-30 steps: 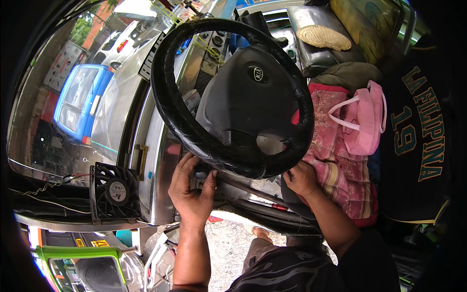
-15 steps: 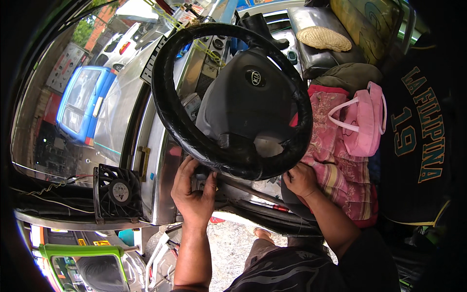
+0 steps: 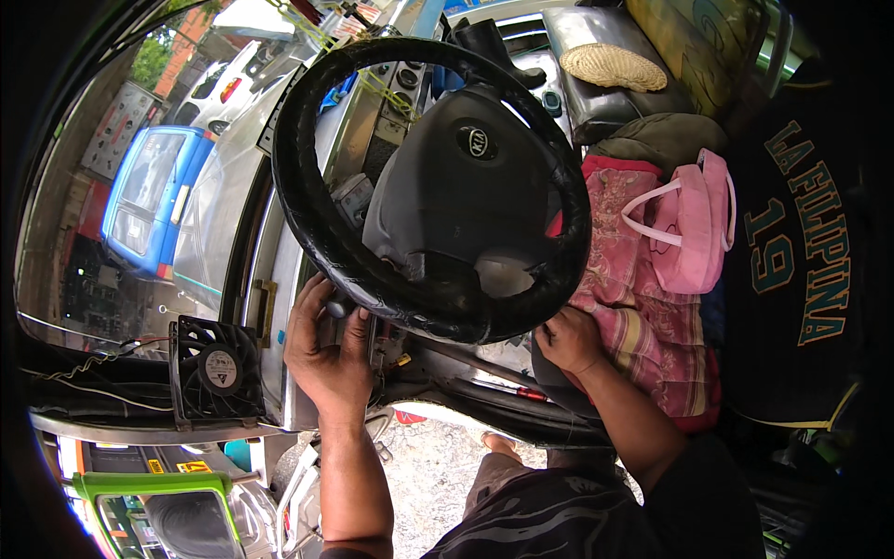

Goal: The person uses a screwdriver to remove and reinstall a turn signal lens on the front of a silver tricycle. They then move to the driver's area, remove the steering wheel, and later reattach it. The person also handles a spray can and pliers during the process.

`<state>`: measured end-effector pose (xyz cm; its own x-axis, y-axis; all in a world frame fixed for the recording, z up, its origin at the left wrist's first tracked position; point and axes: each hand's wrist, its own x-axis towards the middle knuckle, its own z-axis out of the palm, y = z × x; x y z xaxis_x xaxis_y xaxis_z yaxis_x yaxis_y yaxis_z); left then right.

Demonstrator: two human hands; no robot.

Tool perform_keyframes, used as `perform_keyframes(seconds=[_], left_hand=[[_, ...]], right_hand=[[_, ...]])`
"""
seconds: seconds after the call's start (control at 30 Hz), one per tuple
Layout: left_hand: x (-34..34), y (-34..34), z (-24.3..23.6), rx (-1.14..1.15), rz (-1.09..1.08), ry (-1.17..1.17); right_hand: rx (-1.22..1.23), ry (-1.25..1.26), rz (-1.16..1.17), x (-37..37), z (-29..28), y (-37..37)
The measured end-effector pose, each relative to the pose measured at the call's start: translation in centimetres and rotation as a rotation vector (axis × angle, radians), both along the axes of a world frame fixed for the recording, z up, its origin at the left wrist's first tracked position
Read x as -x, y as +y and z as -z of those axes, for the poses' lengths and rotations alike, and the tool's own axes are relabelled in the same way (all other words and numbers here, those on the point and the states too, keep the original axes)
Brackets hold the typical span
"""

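Left hand (image 3: 328, 368): thumb and fingers pinching dark knob (image 3: 341, 306), below-left of steering wheel (image 3: 456, 186). Step, as judged: handling knob; next move calls for fingertip control. Right hand (image 3: 569, 340): curled near lower rim; contents cannot be told.

A small, dark, rounded knob (image 3: 341, 306) sits between the thumb and fingers of the left hand (image 3: 326, 359), just beyond the lower left part of the steering wheel (image 3: 461, 200); its stem or base is hidden, and it may be a lever end or a dashboard control. The wheel is black, its thick rim sleeved in a glossy, creased cover, with a broad matte hub bearing an oval badge; it stands tilted, nothing gripping its rim. The right hand (image 3: 570, 340) is loosely curled near the wheel's lower right edge, beside the pink, patterned, quilted seat cover (image 3: 619, 270), which lies rumpled.
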<state>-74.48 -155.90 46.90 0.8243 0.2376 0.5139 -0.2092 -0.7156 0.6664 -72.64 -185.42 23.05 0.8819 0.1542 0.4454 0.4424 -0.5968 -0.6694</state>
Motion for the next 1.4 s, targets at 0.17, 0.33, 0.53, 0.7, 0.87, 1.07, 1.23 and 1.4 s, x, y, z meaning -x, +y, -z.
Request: perform_keyframes(seconds=[0.17,0.33,0.53,0.7,0.87,1.07,1.23,1.4], left_hand=[[1.2,-0.4,0.2,0.209,0.007,0.056],[1.7,-0.2,0.1,0.265,0.097,0.025],[1.6,-0.5,0.9,0.123,-0.105,-0.053],[0.4,-2.4,-1.5,-0.134,-0.141,-0.042],[0.7,-5.4,-5.1,-0.500,-0.158,0.072],[-0.3,-5.5,-4.9,-0.419,-0.167,0.120],[0.5,-4.2,-3.5,-0.309,-0.177,0.137],[1.3,-3.2,-2.6,-0.037,-0.200,0.137]], right_hand=[[0.005,-0.001,-0.027,0.3,-0.2,0.0],[0.035,0.035,-0.027,0.3,-0.3,-0.2],[-0.037,0.033,-0.052,-0.4,0.0,-0.8],[-0.135,-0.008,-0.079,-1.0,1.6,-0.9],[-0.260,0.000,-0.133,-1.5,3.4,-0.9],[-0.320,0.028,-0.160,-1.4,3.9,-1.1],[-0.343,-0.004,-0.112,-1.4,3.5,-1.0],[-0.331,-0.019,-0.109,-1.4,3.1,-1.0]])
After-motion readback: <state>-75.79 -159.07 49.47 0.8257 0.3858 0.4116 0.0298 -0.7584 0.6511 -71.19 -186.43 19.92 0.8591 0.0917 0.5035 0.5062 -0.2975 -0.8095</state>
